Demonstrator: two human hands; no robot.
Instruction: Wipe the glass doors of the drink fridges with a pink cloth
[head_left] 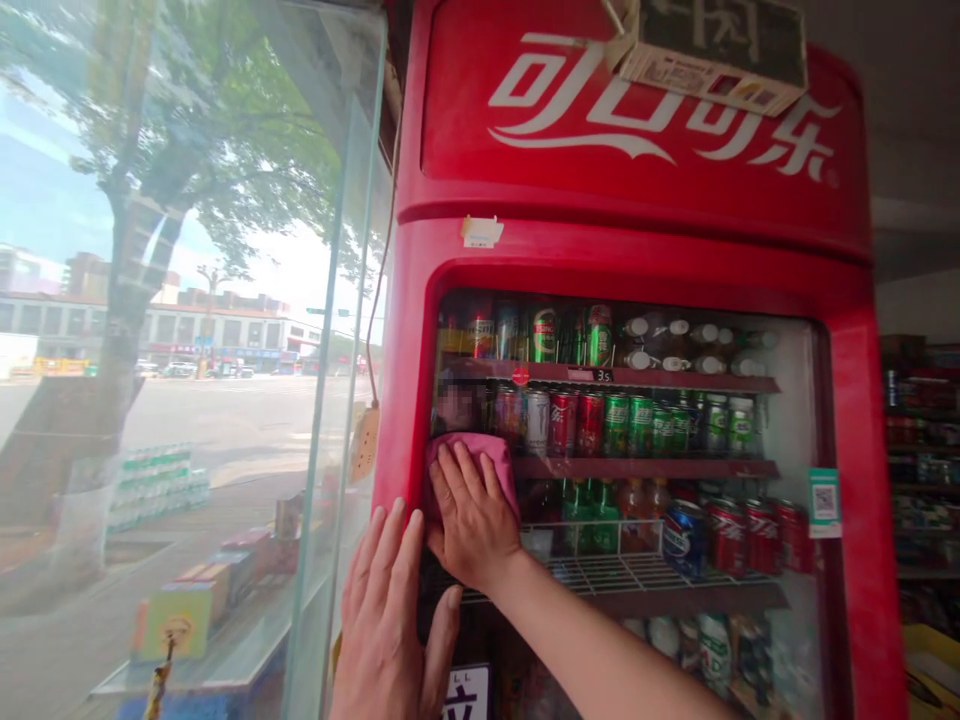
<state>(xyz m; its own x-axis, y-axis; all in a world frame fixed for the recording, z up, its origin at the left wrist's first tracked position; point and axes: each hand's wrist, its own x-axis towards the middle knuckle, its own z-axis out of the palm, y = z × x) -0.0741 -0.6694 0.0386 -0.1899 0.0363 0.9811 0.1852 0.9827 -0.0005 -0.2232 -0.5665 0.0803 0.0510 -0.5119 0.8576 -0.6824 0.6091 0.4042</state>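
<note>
My right hand (474, 520) presses a pink cloth (501, 455) flat against the left part of the fridge's glass door (555, 610). Its fingers lie spread over the cloth, pointing up. Lower and to the left, my left hand (394, 610) is open, fingers stretched upward along the red left edge of the drinks fridge (637, 245). Whether its palm touches the frame I cannot tell. Behind the glass, shelves hold rows of cans (577, 420) and bottles (592, 515); my right arm hides part of the lower shelves.
A box (712, 60) sits high in front of the fridge's top sign. On the left stand a glass pane (315, 400) and a power strip (365, 442) hanging on a cord. A green QR-code sticker (825, 503) is on the door's right side. Stocked shelves (922, 420) stand further right.
</note>
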